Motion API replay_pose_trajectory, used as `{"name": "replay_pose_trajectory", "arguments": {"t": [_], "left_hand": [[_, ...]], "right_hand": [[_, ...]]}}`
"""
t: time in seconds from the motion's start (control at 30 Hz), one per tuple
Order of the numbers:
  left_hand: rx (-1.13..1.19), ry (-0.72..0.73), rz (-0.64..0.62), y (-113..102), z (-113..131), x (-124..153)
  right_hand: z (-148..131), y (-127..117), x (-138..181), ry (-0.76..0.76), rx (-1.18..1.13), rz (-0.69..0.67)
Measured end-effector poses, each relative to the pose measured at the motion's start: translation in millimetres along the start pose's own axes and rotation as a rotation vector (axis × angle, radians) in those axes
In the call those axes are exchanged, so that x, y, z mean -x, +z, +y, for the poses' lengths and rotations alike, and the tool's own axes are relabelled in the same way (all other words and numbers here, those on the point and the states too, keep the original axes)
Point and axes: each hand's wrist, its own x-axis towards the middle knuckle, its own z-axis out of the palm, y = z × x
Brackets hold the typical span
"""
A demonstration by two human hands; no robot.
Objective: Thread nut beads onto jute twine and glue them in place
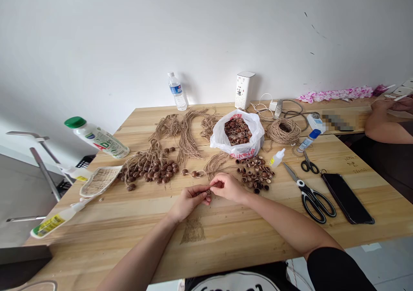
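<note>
My left hand and my right hand meet at the middle of the wooden table, fingers pinched together on a small brown nut shell and a twine strand strung with a few shells. A loose pile of nut shells lies just right of my right hand. A heap of shells tied to twine lies to the left. Behind stands a white plastic bag full of shells.
Large scissors, small scissors, a black phone, glue bottles, a twine coil and cut twine bundles lie about. Bottles sit left. Another person's arm rests at far right.
</note>
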Motion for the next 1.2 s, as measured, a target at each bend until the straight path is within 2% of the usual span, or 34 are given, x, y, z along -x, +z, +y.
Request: {"name": "replay_pose_trajectory", "arguments": {"t": [1.2], "left_hand": [[-0.022, 0.003, -0.017, 0.4, 2.4, -0.3]], "right_hand": [[0.8, 1.8, 0.6, -0.033, 0.039, 0.03]]}}
